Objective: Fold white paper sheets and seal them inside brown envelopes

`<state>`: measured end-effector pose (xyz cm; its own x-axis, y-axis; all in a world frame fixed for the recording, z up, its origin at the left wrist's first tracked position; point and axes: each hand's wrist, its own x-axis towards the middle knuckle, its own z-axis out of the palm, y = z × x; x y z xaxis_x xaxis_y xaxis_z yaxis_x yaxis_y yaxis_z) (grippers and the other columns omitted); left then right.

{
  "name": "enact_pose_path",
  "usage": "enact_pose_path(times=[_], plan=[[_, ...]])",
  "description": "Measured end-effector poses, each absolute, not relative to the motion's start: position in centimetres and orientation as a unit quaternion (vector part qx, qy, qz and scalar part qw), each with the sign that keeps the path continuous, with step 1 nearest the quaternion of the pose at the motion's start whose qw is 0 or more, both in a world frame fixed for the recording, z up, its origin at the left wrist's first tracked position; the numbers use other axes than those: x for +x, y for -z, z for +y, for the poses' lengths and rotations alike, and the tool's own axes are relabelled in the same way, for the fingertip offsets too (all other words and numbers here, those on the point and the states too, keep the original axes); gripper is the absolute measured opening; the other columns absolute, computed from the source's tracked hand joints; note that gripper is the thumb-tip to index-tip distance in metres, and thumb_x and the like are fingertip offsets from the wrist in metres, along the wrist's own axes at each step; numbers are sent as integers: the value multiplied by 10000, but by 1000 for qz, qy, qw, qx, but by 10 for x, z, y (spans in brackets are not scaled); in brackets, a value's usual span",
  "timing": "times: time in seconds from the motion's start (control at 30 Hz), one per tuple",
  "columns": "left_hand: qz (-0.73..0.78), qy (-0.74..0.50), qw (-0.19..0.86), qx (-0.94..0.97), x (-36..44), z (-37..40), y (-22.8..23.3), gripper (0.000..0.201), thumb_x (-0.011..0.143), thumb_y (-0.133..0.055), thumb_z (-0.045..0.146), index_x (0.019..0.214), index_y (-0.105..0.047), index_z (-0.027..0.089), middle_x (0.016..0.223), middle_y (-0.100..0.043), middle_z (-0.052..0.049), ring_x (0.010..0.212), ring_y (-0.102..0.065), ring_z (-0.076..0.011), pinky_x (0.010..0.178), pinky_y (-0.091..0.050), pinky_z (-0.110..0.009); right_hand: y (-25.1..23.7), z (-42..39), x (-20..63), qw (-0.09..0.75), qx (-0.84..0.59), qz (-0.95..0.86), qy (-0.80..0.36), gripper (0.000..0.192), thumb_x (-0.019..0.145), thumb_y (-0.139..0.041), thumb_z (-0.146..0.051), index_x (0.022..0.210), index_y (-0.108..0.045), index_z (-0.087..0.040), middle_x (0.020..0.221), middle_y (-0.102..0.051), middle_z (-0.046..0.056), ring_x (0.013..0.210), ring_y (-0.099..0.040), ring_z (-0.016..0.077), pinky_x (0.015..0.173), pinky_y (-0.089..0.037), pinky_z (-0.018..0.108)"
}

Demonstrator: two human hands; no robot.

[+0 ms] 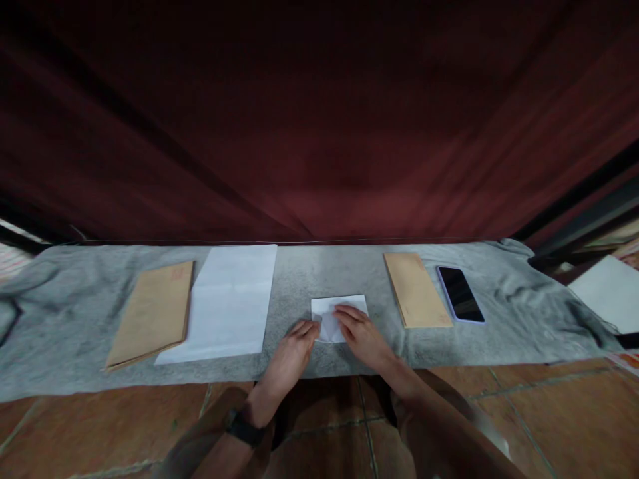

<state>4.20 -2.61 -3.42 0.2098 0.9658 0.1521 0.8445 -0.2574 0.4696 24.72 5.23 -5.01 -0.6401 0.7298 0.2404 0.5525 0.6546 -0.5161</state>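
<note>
A small folded white paper (335, 308) lies on the grey cloth (299, 279) in front of me. My left hand (294, 346) touches its left lower edge with the fingertips. My right hand (360, 332) lies flat on the paper's right lower part, fingers pressing down on it. Neither hand has the paper lifted off the cloth. A dark watch is on my left wrist.
To the left lie a stack of white sheets (227, 303) and a brown envelope (152, 313). To the right lie another brown envelope (417, 289) and a black phone (460, 294). A dark red curtain (319, 133) hangs behind; tiled floor (549, 412) lies below.
</note>
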Motion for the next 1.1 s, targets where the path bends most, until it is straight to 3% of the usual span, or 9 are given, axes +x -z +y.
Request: enact_pose_path(times=[0.23, 0.33, 0.47, 0.53, 0.67, 0.9, 1.1], plan=[[586, -188, 144, 775, 43, -26, 26, 321, 876, -471, 3, 963, -693, 219, 1100, -730, -50, 1056, -665, -203, 952, -560, -366, 59, 42, 232, 206, -379, -890, -150, 443, 995, -443, -193, 1423, -558, -173, 1507, -515, 120, 1406, -459, 256, 1166, -418, 498], [614, -214, 116, 751, 54, -20, 28, 354, 931, -431, 58, 1154, -667, 198, 1223, -705, -80, 1139, -652, -205, 1019, -532, -383, 63, 41, 230, 201, -378, -893, -137, 458, 1000, -432, -208, 1442, -532, -141, 1526, -489, 140, 1429, -428, 261, 1181, -393, 497], [635, -229, 80, 734, 81, -8, 40, 487, 1017, -430, 341, 1459, -458, 141, 1469, -552, -158, 1391, -489, -256, 1159, -413, -474, 74, 38, 230, 192, -368, -904, -107, 574, 964, -409, -143, 1538, -389, -131, 1547, -456, 153, 1451, -394, 265, 1201, -353, 516], [656, -213, 62, 721, 93, -5, 48, 597, 1015, -415, 440, 1510, -383, 109, 1524, -478, -196, 1451, -409, -284, 1184, -368, -512, 79, 36, 230, 186, -367, -908, -81, 647, 940, -397, -113, 1578, -290, -129, 1558, -440, 153, 1461, -376, 274, 1209, -328, 530], [682, -189, 39, 705, 103, -6, 62, 644, 1017, -385, 460, 1545, -322, 98, 1574, -401, -200, 1494, -325, -283, 1211, -319, -520, 83, 33, 233, 171, -375, -910, -40, 707, 930, -383, -103, 1604, -168, -111, 1587, -390, 160, 1477, -344, 278, 1209, -315, 527], [699, -176, 18, 693, 101, -14, 67, 651, 1014, -384, 460, 1525, -357, 57, 1588, -368, -207, 1505, -295, -293, 1218, -305, -505, 76, 35, 245, 170, -424, -889, -34, 558, 1006, -380, -217, 1557, -346, -141, 1602, -366, 144, 1485, -330, 276, 1210, -279, 511], [714, -160, 10, 681, 97, -15, 68, 599, 1013, -381, 354, 1525, -353, 45, 1598, -349, -200, 1503, -302, -290, 1218, -302, -496, 77, 41, 263, 164, -457, -874, -22, 536, 1028, -393, -308, 1539, -383, -148, 1591, -385, 147, 1469, -355, 301, 1189, -281, 537]])
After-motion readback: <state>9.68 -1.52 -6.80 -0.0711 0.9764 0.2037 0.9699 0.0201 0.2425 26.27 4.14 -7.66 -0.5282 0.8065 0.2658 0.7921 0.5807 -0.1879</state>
